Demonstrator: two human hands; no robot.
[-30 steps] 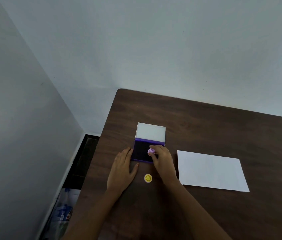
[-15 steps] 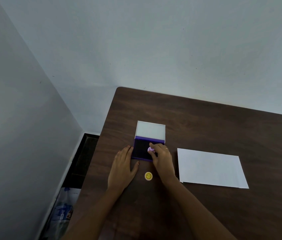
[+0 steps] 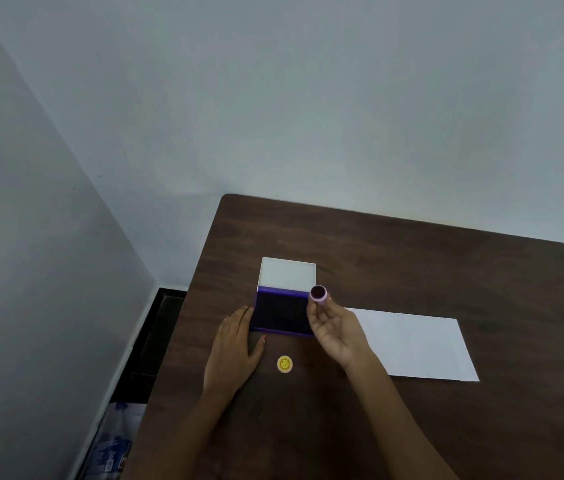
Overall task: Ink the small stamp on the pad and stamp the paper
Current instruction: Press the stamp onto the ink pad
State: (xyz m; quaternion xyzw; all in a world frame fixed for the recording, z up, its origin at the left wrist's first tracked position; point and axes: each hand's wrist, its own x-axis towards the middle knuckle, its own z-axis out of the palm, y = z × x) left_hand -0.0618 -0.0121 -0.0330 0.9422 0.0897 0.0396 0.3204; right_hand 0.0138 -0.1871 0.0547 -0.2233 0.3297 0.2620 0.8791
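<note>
Paper (image 3: 415,344) is lying on the table (image 3: 412,258) at the right of centre frame, long axis running left-right across the frame, its near-left end partly hidden behind the right hand (image 3: 334,323). Right hand is the nearer one, sitting just left of the sheet, so the coming move is likely a short carry rightward and down.

Right hand is pinching the small stamp (image 3: 318,293) between thumb and fingertips, remaining fingers loosely curled, palm turned up toward the camera. Stamp is being held in the air with its round face tilted up at the lens; face is looking dark, probably inked. It is hovering at the right edge of the ink pad (image 3: 280,315), lid (image 3: 287,273) flipped open behind it toward upper frame.

Left hand (image 3: 235,344) is lying flat and spread on the table, fingertips touching the pad's left side, gripping nothing. Yellow round cap (image 3: 284,364) is sitting between the two hands, below the pad.
</note>
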